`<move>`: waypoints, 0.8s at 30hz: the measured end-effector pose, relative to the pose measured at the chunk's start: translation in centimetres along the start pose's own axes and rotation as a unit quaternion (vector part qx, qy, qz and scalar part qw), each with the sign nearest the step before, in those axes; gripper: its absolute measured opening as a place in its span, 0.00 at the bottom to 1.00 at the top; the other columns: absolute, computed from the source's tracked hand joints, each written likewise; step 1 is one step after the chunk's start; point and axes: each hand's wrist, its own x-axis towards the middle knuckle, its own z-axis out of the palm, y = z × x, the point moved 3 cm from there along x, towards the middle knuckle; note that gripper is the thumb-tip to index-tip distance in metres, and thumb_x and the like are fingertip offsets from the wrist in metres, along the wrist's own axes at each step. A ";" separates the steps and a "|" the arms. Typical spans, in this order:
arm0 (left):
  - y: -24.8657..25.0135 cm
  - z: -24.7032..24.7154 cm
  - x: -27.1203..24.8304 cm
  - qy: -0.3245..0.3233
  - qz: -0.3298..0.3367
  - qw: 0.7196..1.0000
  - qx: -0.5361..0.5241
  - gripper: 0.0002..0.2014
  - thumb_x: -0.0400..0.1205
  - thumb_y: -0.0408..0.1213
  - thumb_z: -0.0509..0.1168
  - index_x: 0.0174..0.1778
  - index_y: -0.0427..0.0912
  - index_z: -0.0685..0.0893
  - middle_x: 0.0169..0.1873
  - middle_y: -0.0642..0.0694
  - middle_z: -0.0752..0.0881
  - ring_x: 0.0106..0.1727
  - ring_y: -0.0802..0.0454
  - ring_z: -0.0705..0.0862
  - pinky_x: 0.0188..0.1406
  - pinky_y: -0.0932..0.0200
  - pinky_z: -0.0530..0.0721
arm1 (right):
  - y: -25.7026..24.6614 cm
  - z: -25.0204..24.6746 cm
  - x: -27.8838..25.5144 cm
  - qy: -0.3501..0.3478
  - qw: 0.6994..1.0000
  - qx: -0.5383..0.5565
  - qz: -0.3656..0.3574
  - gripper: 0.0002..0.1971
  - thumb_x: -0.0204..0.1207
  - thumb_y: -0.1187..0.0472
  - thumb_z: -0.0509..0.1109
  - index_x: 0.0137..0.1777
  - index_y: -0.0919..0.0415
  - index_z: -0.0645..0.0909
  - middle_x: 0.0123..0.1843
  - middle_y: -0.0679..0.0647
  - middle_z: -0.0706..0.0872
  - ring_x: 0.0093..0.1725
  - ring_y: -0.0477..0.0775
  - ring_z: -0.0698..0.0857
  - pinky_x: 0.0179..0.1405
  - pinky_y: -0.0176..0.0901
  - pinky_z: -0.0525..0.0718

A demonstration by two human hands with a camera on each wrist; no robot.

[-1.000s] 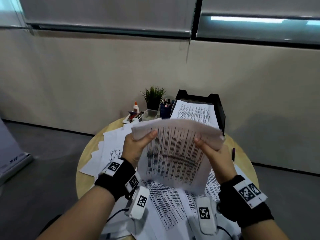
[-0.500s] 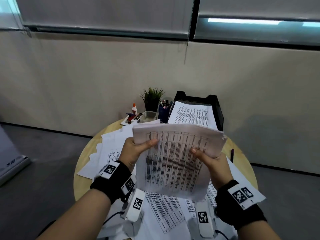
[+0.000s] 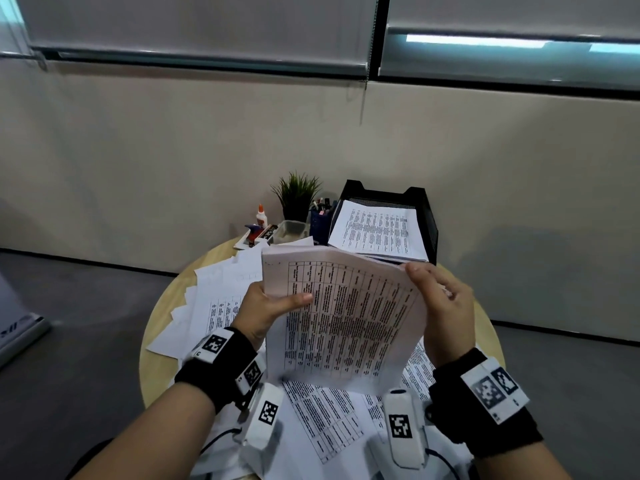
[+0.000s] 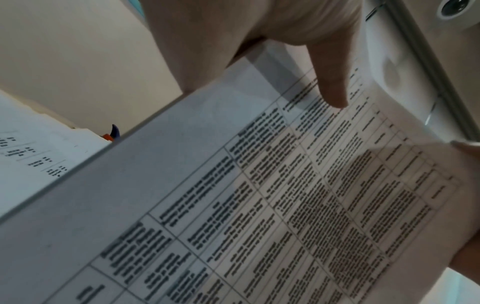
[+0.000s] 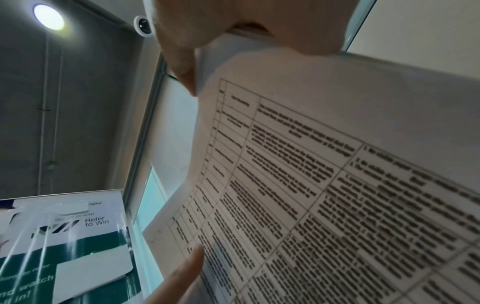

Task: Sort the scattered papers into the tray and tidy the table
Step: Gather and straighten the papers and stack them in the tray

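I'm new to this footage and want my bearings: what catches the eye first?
A sheaf of printed tables held up over a round table, the left hand and right hand gripping its sides. Behind it, a black tray already holds papers; loose sheets cover the tabletop below.

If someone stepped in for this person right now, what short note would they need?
Left hand grips the left edge of a sheaf of printed papers, thumb on top. Right hand holds its right edge. The sheaf is raised above the round table.
Done: some sheets already lie in the black tray at the back.
Left: put the sheaf in the tray, then gather the loose sheets spread over the table.
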 end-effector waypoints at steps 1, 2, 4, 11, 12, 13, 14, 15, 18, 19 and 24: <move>-0.1 0.0 0.1 -0.005 -0.003 1.000 0.001 0.43 0.47 0.51 0.84 0.56 0.32 0.84 0.49 0.39 0.91 0.54 0.42 0.89 0.61 0.43 0.83 | 0.1 -0.1 0.2 0.013 1.000 -0.001 0.000 0.10 0.74 0.61 0.72 0.33 0.52 0.90 0.31 0.48 0.88 0.34 0.48 0.85 0.36 0.38 0.82; -0.2 -0.1 0.1 -0.006 -0.005 1.000 0.002 0.43 0.48 0.50 0.84 0.57 0.31 0.83 0.50 0.38 0.90 0.55 0.42 0.89 0.62 0.42 0.82 | 0.2 -0.2 0.3 0.020 1.000 -0.005 0.000 0.12 0.76 0.63 0.71 0.33 0.51 0.90 0.33 0.47 0.89 0.34 0.47 0.85 0.36 0.38 0.82; -0.3 -0.2 0.2 0.007 -0.006 1.000 -0.001 0.44 0.51 0.49 0.84 0.60 0.31 0.81 0.52 0.38 0.90 0.57 0.42 0.88 0.66 0.39 0.80 | 0.0 -0.3 0.8 0.022 0.999 -0.021 -0.014 0.10 0.77 0.60 0.71 0.36 0.51 0.90 0.37 0.47 0.89 0.40 0.49 0.85 0.42 0.44 0.84; -0.4 0.0 0.2 0.019 -0.014 1.000 -0.004 0.37 0.51 0.45 0.82 0.55 0.32 0.84 0.48 0.39 0.91 0.54 0.42 0.89 0.65 0.37 0.80 | 1.1 -0.7 -0.2 -0.052 0.999 -0.011 0.010 0.09 0.60 0.56 0.82 0.41 0.49 0.90 0.41 0.49 0.91 0.42 0.49 0.88 0.41 0.38 0.86; -0.4 -0.1 0.3 0.021 -0.013 1.000 -0.004 0.35 0.52 0.45 0.81 0.54 0.32 0.85 0.48 0.39 0.91 0.54 0.43 0.89 0.64 0.38 0.80 | 1.8 -0.7 -0.7 -0.062 0.997 -0.015 0.041 0.12 0.59 0.61 0.84 0.42 0.49 0.90 0.41 0.48 0.92 0.43 0.48 0.90 0.43 0.38 0.87; -0.6 -0.2 0.3 0.026 -0.018 0.999 -0.005 0.34 0.52 0.45 0.81 0.53 0.33 0.85 0.47 0.40 0.91 0.54 0.43 0.89 0.64 0.38 0.81 | 2.8 -0.8 -1.2 -0.067 0.994 -0.024 0.082 0.13 0.59 0.64 0.83 0.42 0.49 0.90 0.42 0.47 0.93 0.44 0.46 0.91 0.46 0.40 0.87; -1.0 -0.3 0.4 0.032 -0.022 0.999 -0.005 0.35 0.51 0.46 0.82 0.51 0.34 0.86 0.47 0.40 0.91 0.53 0.43 0.89 0.64 0.39 0.81 | 3.9 -1.0 -1.6 -0.071 0.989 -0.040 0.124 0.14 0.60 0.65 0.81 0.44 0.50 0.89 0.43 0.46 0.93 0.45 0.44 0.91 0.49 0.42 0.86; -1.4 -0.5 0.3 0.037 -0.029 0.999 -0.005 0.36 0.48 0.48 0.83 0.50 0.34 0.87 0.46 0.41 0.92 0.53 0.43 0.89 0.64 0.40 0.81 | 4.8 -1.2 -2.2 -0.074 0.983 -0.056 0.160 0.14 0.62 0.65 0.80 0.46 0.49 0.87 0.43 0.44 0.93 0.45 0.42 0.90 0.51 0.43 0.85; -3.3 -0.8 -0.3 0.046 -0.072 0.996 0.002 0.33 0.49 0.46 0.85 0.48 0.35 0.87 0.44 0.42 0.92 0.53 0.44 0.89 0.67 0.38 0.78 | 6.8 -1.5 -3.3 -0.077 0.969 -0.069 0.226 0.13 0.64 0.66 0.80 0.46 0.50 0.85 0.41 0.43 0.92 0.44 0.41 0.89 0.44 0.38 0.80; -3.9 -0.9 -0.5 0.054 -0.086 0.995 -0.005 0.30 0.51 0.41 0.84 0.48 0.34 0.87 0.45 0.41 0.91 0.53 0.44 0.88 0.69 0.37 0.77 | 7.1 -1.4 -3.3 -0.071 0.968 -0.066 0.232 0.13 0.64 0.67 0.80 0.45 0.51 0.86 0.41 0.43 0.92 0.44 0.41 0.89 0.43 0.37 0.80; -3.3 -0.3 0.1 0.088 -0.070 0.993 -0.021 0.33 0.49 0.43 0.85 0.49 0.34 0.85 0.44 0.43 0.92 0.54 0.43 0.88 0.70 0.38 0.75 | 6.6 -1.1 -1.5 -0.050 0.979 -0.055 0.191 0.11 0.65 0.70 0.79 0.44 0.55 0.90 0.47 0.54 0.93 0.49 0.54 0.90 0.51 0.53 0.86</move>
